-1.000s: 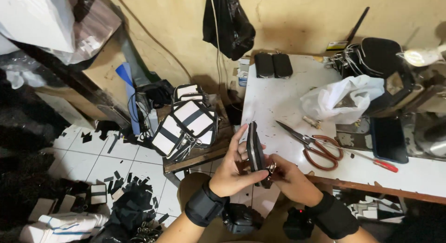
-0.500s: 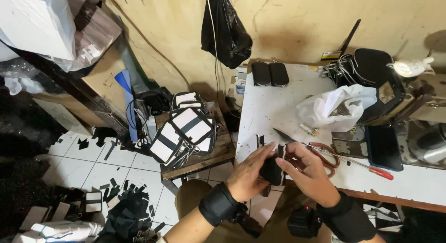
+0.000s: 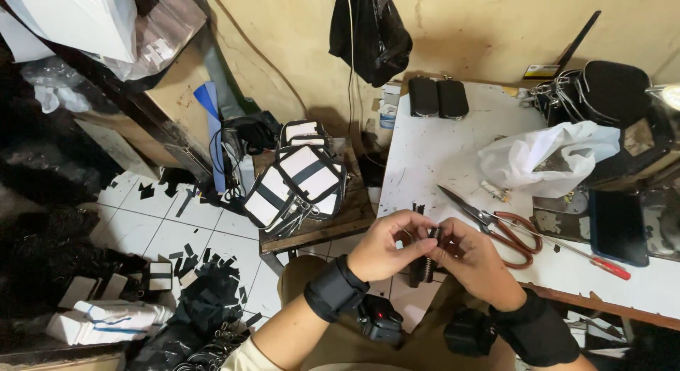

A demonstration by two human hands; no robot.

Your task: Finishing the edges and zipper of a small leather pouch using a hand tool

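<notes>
Pinching a small black piece (image 3: 430,245) between them, left hand (image 3: 386,245) and right hand (image 3: 476,261) keep each grip closed.

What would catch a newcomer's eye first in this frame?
Both hands meet at the bottom centre: the left hand and right hand pinch a small dark piece at the white table's near edge. Just right of them lie red-handled scissors. To the left, a stack of black-and-white pouches sits on a low wooden stool.
</notes>
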